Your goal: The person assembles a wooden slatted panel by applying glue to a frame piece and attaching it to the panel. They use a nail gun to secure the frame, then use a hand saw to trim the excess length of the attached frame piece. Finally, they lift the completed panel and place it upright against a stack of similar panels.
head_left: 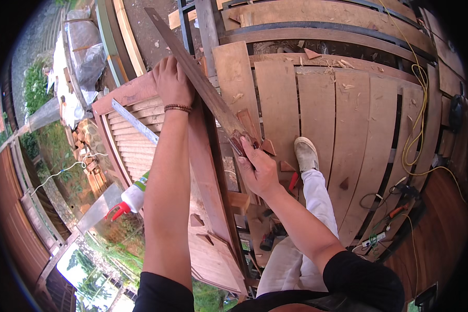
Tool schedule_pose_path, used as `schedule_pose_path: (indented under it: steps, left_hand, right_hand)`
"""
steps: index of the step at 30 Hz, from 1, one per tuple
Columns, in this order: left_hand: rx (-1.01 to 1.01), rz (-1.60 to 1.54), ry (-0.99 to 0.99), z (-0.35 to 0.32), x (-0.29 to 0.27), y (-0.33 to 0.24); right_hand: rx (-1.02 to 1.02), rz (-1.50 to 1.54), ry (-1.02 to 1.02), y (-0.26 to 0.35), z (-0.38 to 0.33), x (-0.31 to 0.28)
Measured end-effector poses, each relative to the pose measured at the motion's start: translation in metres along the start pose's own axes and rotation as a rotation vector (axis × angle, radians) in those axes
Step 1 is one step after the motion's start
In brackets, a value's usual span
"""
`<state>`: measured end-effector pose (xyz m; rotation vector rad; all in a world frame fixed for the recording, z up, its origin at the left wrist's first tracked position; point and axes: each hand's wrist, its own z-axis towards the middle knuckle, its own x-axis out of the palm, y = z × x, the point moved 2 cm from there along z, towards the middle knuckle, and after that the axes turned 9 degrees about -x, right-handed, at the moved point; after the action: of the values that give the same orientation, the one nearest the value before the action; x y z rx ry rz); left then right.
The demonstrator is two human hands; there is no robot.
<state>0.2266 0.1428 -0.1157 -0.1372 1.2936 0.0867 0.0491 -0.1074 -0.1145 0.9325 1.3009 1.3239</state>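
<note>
A louvred wooden door [203, 151] lies under my arms, its slats showing left of my left forearm. At its far corner my left hand [172, 83] is closed over the frame, fingers bent round the edge. My right hand [257, 165] grips a handsaw [205, 94] by its wooden handle. The long brown blade slants away to the far left, close beside my left hand; whether its teeth touch the wood I cannot tell. A metal ruler [135, 120] lies across the slats. Beside my left forearm is a white glue bottle [132, 200] with a red nozzle.
My shoe [307, 153] is on the gapped plank platform [317, 104], among wood chips and offcuts. A yellow cable [420, 125] runs along the right side, near a power strip [373, 239]. A dark power tool [268, 242] sits near my legs. Bricks [91, 169] are piled at left.
</note>
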Motion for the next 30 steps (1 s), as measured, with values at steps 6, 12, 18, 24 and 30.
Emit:
schedule_pose_path:
  steps: [6, 12, 18, 24, 30]
  left_hand:
    - [-0.022, 0.017, 0.034, -0.002, -0.004, 0.001]
    - [0.120, 0.104, -0.038, 0.002, -0.005, -0.011]
    - [0.114, 0.102, -0.037, 0.002, -0.006, -0.014]
    - [-0.032, -0.060, -0.043, 0.002, -0.004, -0.010]
    - [-0.004, -0.014, -0.016, 0.000, -0.003, 0.004]
  right_hand:
    - [0.006, -0.015, -0.005, 0.009, -0.034, -0.013]
    - [-0.057, -0.026, -0.046, 0.009, 0.042, 0.001]
    - [-0.034, -0.017, -0.038, 0.006, 0.045, 0.004]
    - [0.023, 0.004, 0.004, 0.000, -0.015, -0.005]
    - [-0.023, 0.004, -0.041, 0.011, -0.020, -0.012]
